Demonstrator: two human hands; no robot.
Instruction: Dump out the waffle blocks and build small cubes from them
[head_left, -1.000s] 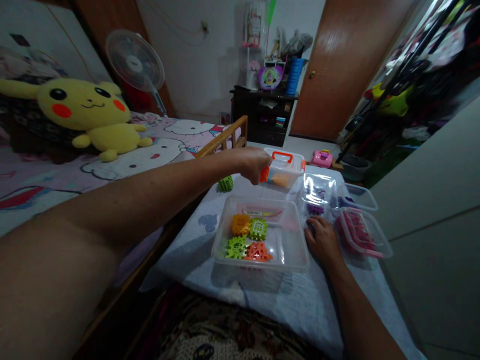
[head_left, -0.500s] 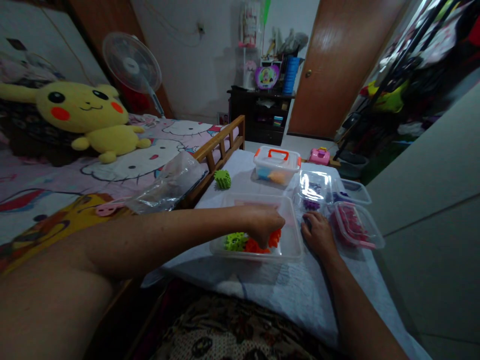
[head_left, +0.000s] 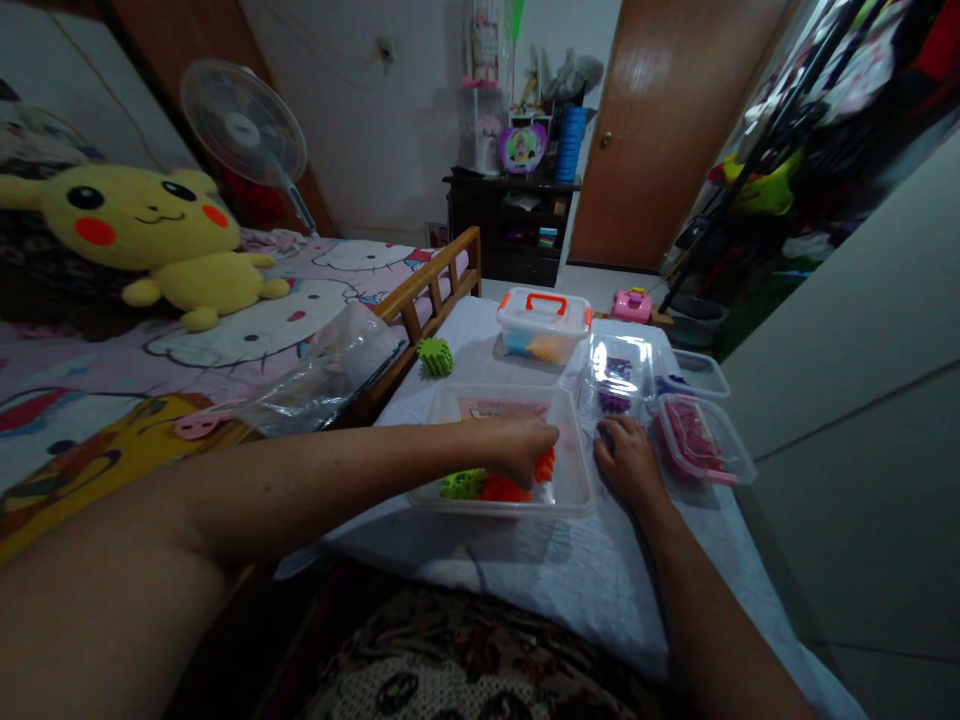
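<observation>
My left hand (head_left: 525, 450) reaches into a clear plastic box (head_left: 583, 480), its fingers curled down against an orange toy piece (head_left: 544, 465); the fingertips are partly hidden. Beneath this hand lie more orange pieces (head_left: 504, 488), with bumpy green pieces (head_left: 463, 485) to their left. A printed label (head_left: 502, 409) shows at the box's far side. My right hand (head_left: 628, 458) rests on the cloth right of the box, fingers loosely spread and holding nothing. Just beyond it stands a clear container with purple pieces (head_left: 615, 400). A stack of green pieces (head_left: 435, 357) sits on the table behind the box.
A lidded box with an orange handle (head_left: 545, 325) stands at the back. To the right are a tub of red pieces (head_left: 694, 440) and another clear tub (head_left: 705, 375). On the left, a wooden bed rail (head_left: 420, 300) borders the table, with a plastic bag (head_left: 322, 375) beside it.
The view has shifted slightly, so everything sits a little further left. My left hand stays low in the box, its fingers more tucked in. My right hand remains on the cloth.
</observation>
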